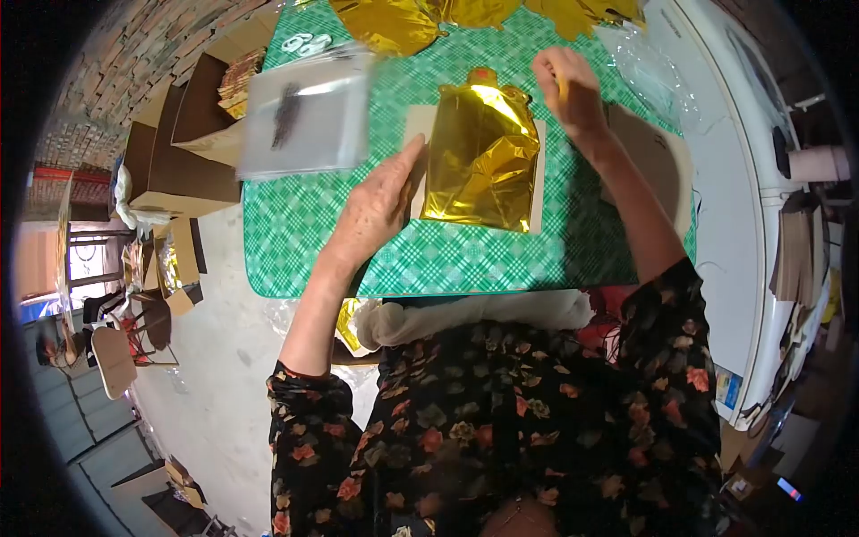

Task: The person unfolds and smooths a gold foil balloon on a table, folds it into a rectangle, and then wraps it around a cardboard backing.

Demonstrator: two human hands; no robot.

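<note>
A folded gold foil piece (483, 161), like a flat foil balloon, lies on a pale cardboard sheet (537, 224) in front of me. My left hand (376, 199) rests on its side along the sheet's left edge, fingers stretched toward the foil. Up to the right of the foil, my right hand (570, 88) is closed, with a bit of orange-yellow showing at the fingers; I cannot tell what it is. To the left of my left hand lies a stack of clear plastic bags (327, 134) with a dark mark on it.
More gold foil shapes (394, 27) cover the far side of the green checked table (295, 259). White loops (304, 43) lie at the far left, crumpled clear plastic (658, 85) at the right. Cardboard (649, 179) sits under my right forearm. Open boxes (179, 170) stand left, a white appliance (729, 268) right.
</note>
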